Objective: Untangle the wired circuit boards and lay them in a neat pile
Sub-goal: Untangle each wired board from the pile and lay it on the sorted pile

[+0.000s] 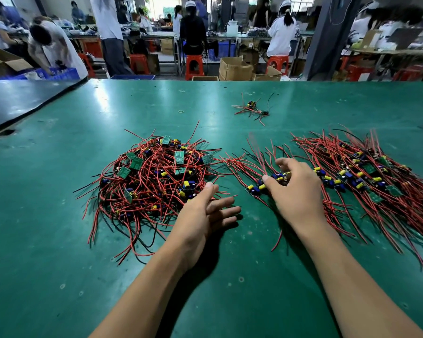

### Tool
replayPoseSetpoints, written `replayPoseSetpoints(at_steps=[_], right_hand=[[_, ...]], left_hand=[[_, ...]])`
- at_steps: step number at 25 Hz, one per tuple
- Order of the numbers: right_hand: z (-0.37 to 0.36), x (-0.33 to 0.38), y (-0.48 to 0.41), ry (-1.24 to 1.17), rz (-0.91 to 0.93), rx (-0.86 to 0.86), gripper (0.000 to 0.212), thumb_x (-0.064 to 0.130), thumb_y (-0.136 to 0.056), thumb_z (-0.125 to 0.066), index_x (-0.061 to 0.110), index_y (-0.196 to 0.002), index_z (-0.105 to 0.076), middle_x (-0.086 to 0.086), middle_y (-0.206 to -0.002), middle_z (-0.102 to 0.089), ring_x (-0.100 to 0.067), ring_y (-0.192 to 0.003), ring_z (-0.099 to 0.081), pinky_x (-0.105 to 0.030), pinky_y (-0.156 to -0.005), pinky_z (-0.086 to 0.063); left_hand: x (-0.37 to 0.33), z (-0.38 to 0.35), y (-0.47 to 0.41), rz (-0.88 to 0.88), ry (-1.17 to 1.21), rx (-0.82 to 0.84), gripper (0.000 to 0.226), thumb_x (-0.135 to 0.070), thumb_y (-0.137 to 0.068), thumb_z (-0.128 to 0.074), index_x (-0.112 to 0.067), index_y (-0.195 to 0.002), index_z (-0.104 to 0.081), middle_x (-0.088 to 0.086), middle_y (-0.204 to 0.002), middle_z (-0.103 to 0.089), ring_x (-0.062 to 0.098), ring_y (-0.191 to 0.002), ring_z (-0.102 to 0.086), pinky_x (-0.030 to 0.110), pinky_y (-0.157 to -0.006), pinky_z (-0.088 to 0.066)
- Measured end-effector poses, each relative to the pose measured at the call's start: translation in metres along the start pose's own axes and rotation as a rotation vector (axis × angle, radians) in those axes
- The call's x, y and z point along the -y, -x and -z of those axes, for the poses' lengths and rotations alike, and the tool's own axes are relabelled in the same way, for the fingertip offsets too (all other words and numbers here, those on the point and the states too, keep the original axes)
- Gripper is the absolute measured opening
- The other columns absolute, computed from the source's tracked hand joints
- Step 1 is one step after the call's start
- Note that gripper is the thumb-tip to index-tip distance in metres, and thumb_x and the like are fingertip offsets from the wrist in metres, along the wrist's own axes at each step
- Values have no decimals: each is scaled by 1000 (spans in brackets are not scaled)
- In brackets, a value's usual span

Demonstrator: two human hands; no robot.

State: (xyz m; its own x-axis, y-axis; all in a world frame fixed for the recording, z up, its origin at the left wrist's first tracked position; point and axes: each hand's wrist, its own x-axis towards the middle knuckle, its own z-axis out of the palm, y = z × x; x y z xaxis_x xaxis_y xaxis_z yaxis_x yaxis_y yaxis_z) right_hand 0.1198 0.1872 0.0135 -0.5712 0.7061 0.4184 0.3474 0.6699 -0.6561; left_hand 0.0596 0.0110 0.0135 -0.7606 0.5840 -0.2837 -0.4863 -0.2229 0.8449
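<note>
A tangled heap of small green circuit boards with red and black wires lies left of centre on the green table. At the right, a combed-out pile of boards lies with its wires roughly parallel. Between them sits a small row of boards. My right hand rests over this row, its fingers curled on the boards at the row's right end. My left hand hovers by the heap's right edge, fingers straight and holding nothing.
A few stray wired boards lie farther back, with a rubber band to their left. A dark table abuts at the far left. People work at benches, red stools and cardboard boxes behind.
</note>
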Motion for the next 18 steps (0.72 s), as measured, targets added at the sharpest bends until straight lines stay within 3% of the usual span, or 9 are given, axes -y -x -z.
replayPoseSetpoints(at_steps=[2,5,7,10,12,14,16,18], right_hand=[[-6,6,5,7,97,7,33,24,-84,-76,15,-115,-69,-7,-111,-66,-26,-104,-58,-37,-97,-46],[-21,21,20,-118,256,112,20,19,-86,-74,16,-106,-73,0,-101,-66,-14,-87,-59,-25,-88,-46],[-32,25,31,-167,258,177,17,16,-88,-70,16,-105,-74,2,-101,-66,-10,-86,-59,-19,-86,-44],[-46,29,40,-219,202,174,16,17,-94,-63,13,-106,-73,-1,-106,-67,-12,-97,-60,-25,-92,-45],[-52,34,39,-239,188,95,19,22,-99,-56,13,-104,-72,-3,-104,-67,-17,-98,-60,-31,-91,-46],[-57,43,30,-238,146,53,24,28,-102,-52,14,-105,-71,-5,-105,-66,-22,-100,-60,-34,-89,-46],[-63,53,16,-179,134,63,23,27,-101,-53,15,-111,-70,-6,-111,-64,-25,-106,-58,-35,-93,-45],[-74,65,-4,-87,194,163,28,18,-97,-56,14,-124,-65,-8,-124,-60,-26,-117,-54,-34,-102,-41]], left_hand=[[-1,0,0,9,-7,-5,27,-38,-102,-41,-17,-112,-56,21,-113,-68,34,-96,-71,38,-79,-59],[-1,0,0,19,-7,3,35,-36,-103,-39,-10,-118,-56,23,-112,-68,33,-94,-71,39,-81,-58],[0,-1,0,11,8,18,39,-34,-104,-37,-4,-121,-56,21,-104,-72,26,-85,-73,36,-76,-60],[2,-1,-1,-12,33,44,40,-32,-105,-36,-2,-121,-57,11,-89,-76,16,-74,-74,25,-61,-59],[2,-2,-2,-9,37,31,41,-32,-105,-36,-2,-123,-57,16,-98,-74,16,-74,-73,25,-63,-59],[1,-2,-2,-9,28,18,41,-32,-105,-35,-2,-122,-57,16,-94,-73,15,-70,-71,25,-62,-59],[1,-3,-1,-10,16,20,39,-32,-106,-34,-5,-113,-61,7,-77,-72,12,-63,-68,24,-61,-57],[0,-2,-1,-18,9,-21,37,-32,-105,-36,-6,-108,-63,9,-83,-72,16,-72,-68,29,-71,-58]])
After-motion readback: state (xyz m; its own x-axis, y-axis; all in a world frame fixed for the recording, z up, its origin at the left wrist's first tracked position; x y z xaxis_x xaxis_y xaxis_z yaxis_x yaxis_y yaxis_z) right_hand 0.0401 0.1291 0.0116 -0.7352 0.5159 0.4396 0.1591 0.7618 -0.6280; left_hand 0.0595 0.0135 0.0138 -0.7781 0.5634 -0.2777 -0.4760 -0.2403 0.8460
